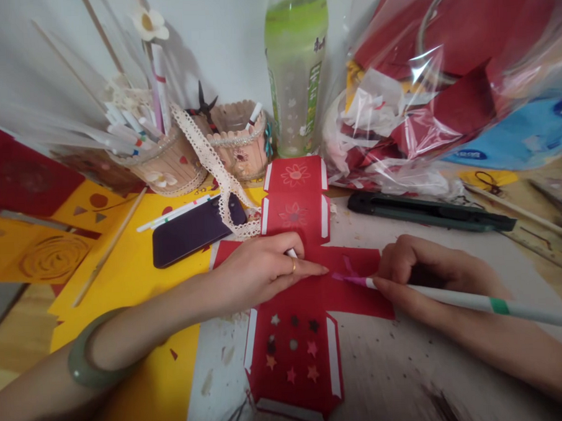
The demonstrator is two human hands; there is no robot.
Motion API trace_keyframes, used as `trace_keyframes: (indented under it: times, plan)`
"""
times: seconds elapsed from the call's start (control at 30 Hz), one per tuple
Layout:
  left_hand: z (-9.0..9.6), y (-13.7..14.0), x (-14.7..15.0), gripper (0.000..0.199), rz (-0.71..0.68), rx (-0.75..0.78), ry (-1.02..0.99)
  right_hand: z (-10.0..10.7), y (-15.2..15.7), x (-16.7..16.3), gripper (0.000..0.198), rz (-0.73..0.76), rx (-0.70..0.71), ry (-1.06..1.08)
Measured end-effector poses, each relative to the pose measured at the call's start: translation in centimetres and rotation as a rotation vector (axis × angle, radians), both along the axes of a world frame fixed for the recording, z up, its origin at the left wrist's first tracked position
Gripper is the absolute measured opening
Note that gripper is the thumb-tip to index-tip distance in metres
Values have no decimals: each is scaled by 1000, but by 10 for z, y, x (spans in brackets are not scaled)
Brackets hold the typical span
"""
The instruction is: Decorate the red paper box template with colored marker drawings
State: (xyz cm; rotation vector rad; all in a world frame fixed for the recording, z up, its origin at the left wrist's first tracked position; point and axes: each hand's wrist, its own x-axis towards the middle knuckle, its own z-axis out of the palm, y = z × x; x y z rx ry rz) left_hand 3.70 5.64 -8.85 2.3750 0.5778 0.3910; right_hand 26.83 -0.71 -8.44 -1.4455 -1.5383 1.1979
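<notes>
Red paper cutout (307,295), cross-shaped, lies flat mid-bench on a grey-white surface (381,373), its left arm reaching toward yellow paper (158,383). Right hand (430,269): thumb and forefinger closed in a pinch low on a white marker (466,300), others curled; pink tip on or just above the cutout's right arm, contact unclear. Left hand (269,267): one finger straight, its tip on the red near the marker's point, the rest folded in around a small white piece (291,253), perhaps the cap. Pink strokes (351,266) show near that arm's upper edge. Working advice: keep the straight finger bearing down close to the line, but clear of wet ink; short, light pulls should suit, as pink reads faintly on red; heel of the right hand best off fresh marks. Drawn flowers (295,174) fill the two panels toward the bench's rear edge; star stickers (312,349) dot the near panel, out of the sleeve line if the wrists stay high. Farther out: phone (184,239) to the left, cutter (430,213) to the right, bottle (296,85) at the rear.
</notes>
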Motion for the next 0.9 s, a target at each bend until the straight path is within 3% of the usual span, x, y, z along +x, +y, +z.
trace_keyframes:
  times: [0.27,0.9]
  plan:
    - [1,-1,1,27,6,-2,3,5,0,2,29,48,-21,-77]
    - [2,0,1,27,7,-2,7,9,0,-3,33,7,-7,-51]
